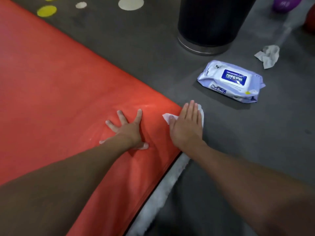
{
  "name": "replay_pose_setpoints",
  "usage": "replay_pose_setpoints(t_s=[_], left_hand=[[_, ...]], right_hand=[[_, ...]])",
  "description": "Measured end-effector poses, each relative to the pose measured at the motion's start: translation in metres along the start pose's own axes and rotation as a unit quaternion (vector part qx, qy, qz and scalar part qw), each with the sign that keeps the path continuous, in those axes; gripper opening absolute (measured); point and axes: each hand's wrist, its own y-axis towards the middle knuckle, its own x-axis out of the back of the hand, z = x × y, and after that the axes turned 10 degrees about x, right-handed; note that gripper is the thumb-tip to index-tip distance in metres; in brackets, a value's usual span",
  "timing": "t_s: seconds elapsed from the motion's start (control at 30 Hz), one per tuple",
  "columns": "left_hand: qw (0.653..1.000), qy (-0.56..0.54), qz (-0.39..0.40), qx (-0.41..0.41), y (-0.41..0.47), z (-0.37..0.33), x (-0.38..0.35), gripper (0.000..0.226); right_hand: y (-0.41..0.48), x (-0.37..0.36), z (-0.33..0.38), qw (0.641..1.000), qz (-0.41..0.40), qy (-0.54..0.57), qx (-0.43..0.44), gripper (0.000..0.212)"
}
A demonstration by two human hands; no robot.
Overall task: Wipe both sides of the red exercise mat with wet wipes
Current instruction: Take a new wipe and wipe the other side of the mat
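- Mat [59, 91] spreads from 7 to 11 o'clock.
- Left hand [127, 132], fingers spread, lies flat on it.
- Right hand [186, 126], fingers straight, presses wipe [166, 117] at mat's corner.
- Pack [231, 80] at its 1 o'clock.

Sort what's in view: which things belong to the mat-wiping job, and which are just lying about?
In the job: red mat; left hand pressed flat on it; right hand pressing a wet wipe at the mat's corner; wipes pack.

Lying about: crumpled wipe; black cylindrical container; purple object at the top edge; coloured dots.
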Motion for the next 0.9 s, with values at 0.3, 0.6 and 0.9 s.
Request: replay_pose_setpoints(t_s=[0.3,0.6,0.9], left_hand=[[1.0,0.009,0.007,-0.004,-0.007,-0.004,0.009,0.142],[0.964,0.084,-0.048,-0.25,-0.023,-0.002,0.021,0.087],[0.92,-0.009,-0.253,-0.298,0.0,0.013,-0.017,0.062]], right_hand=[[-0.023,-0.006,-0.008,0.961,-0.026,-0.088,0.262,0.073],[-0.029,-0.009,-0.007,0.985,-0.048,-0.014,0.163,0.066],[-0.071,-0.009,0.03,0.993,0.002,-0.035,0.112,0.072]])
